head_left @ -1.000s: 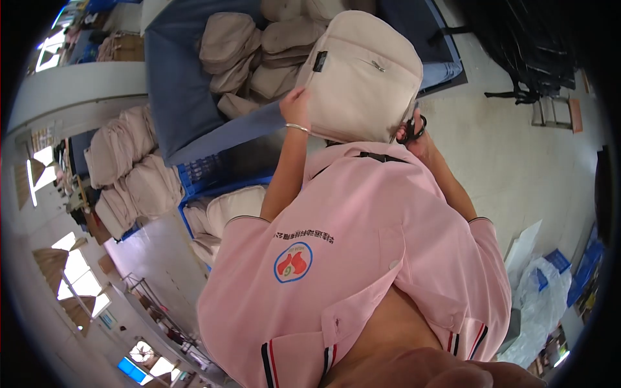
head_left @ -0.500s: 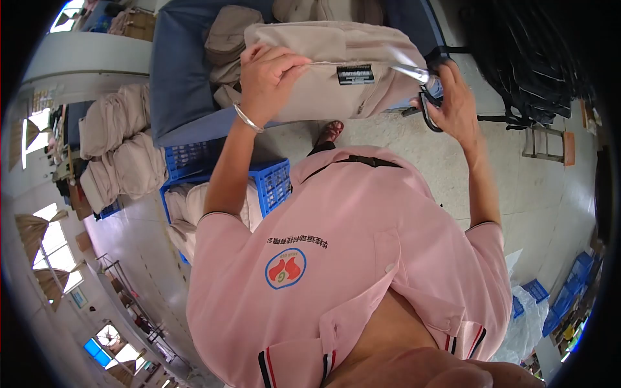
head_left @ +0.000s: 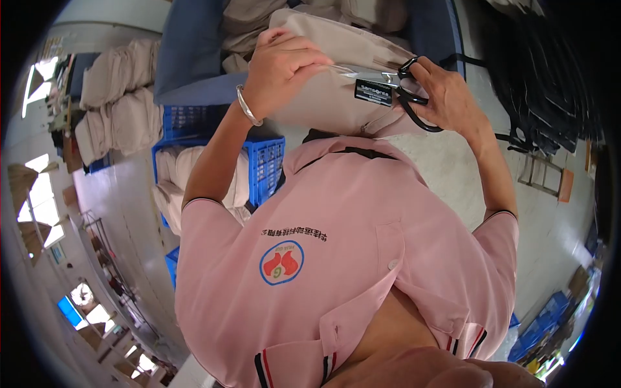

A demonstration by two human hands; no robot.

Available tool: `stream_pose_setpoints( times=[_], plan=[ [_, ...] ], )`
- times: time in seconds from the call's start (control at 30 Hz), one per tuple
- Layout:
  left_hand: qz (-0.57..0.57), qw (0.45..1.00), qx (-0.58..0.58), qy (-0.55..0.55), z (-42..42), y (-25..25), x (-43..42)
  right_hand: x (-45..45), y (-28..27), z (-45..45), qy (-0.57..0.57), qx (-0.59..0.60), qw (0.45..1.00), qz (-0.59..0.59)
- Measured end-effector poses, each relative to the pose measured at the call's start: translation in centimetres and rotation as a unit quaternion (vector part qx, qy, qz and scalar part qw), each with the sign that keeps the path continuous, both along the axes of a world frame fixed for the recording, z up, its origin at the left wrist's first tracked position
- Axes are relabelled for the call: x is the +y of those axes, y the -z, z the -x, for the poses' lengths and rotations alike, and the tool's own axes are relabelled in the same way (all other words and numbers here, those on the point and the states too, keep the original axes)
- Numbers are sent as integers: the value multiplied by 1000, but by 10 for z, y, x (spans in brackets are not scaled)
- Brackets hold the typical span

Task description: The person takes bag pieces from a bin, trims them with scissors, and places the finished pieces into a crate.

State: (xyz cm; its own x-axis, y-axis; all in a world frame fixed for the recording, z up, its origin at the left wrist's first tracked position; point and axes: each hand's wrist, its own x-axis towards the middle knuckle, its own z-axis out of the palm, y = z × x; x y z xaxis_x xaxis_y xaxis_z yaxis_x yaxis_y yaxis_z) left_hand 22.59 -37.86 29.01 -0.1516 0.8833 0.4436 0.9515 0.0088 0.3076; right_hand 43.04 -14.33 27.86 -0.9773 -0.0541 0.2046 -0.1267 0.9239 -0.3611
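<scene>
A beige fabric bag [head_left: 310, 97] with a black Samsonite label [head_left: 374, 92] is held up in front of me. My left hand [head_left: 284, 68], with a silver bangle at its wrist, pinches at the bag's upper seam; a thin pale strand or blade edge shows by the fingertips, too fine to tell which. Black-handled scissors [head_left: 414, 100] are in my right hand [head_left: 446, 94], fingers through the loops. Their blades point left across the bag, just above the label, with the tips close to my left fingertips.
Behind the bag, a blue-grey fabric-sided bin [head_left: 187, 61] holds more beige bags. Blue crates [head_left: 266, 169] with beige bags stand at lower left, near stacked beige bags [head_left: 136, 123]. Black straps and bags [head_left: 543, 84] hang at right, above a small stool [head_left: 550, 178].
The scissors have moved left and down along the bag, their tips now near my left fingers. My left hand has shifted slightly right. The bag sits closer to my body.
</scene>
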Motion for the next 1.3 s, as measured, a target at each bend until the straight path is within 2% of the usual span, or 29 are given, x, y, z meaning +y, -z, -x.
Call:
stream_pose_setpoints(
  times=[0.2,0.53,0.57,0.8,0.9,0.93,0.97,1.03,1.07,1.13,1.17,1.2,1.3],
  plan=[
    [-5,999,-11,-32,-8,-3,-29,-5,-2,3,-45,47,998,-23],
    [-28,995,-53,-85,2,10,-98,-62,-19,40,-99,0,992,-81],
    [-25,993,-60,-95,4,10,-113,-75,-18,49,-111,30,991,-74],
    [-63,976,-75,-193,10,10,-225,-160,-5,105,-187,-7,982,-28],
    [-86,962,-91,-241,14,24,-291,-207,14,139,-210,40,977,12],
    [-85,951,-101,-279,11,28,-315,-224,13,146,-161,4,986,53],
    [-88,939,-110,-312,8,31,-337,-229,25,157,-148,49,986,61],
    [-101,915,-103,-376,-5,29,-365,-230,35,168,-83,39,973,212],
    [-133,890,-144,-412,-10,34,-384,-235,43,177,-69,56,956,280],
    [-198,832,-222,-469,-22,50,-435,-270,39,192,-33,46,945,321],
    [-235,781,-298,-495,-32,56,-459,-270,55,204,-32,8,919,393],
    [-273,724,-370,-515,-44,63,-482,-277,66,211,-33,-15,911,412],
    [-373,591,-460,-547,-82,100,-533,-303,87,221,5,-100,870,484]
  ],
)
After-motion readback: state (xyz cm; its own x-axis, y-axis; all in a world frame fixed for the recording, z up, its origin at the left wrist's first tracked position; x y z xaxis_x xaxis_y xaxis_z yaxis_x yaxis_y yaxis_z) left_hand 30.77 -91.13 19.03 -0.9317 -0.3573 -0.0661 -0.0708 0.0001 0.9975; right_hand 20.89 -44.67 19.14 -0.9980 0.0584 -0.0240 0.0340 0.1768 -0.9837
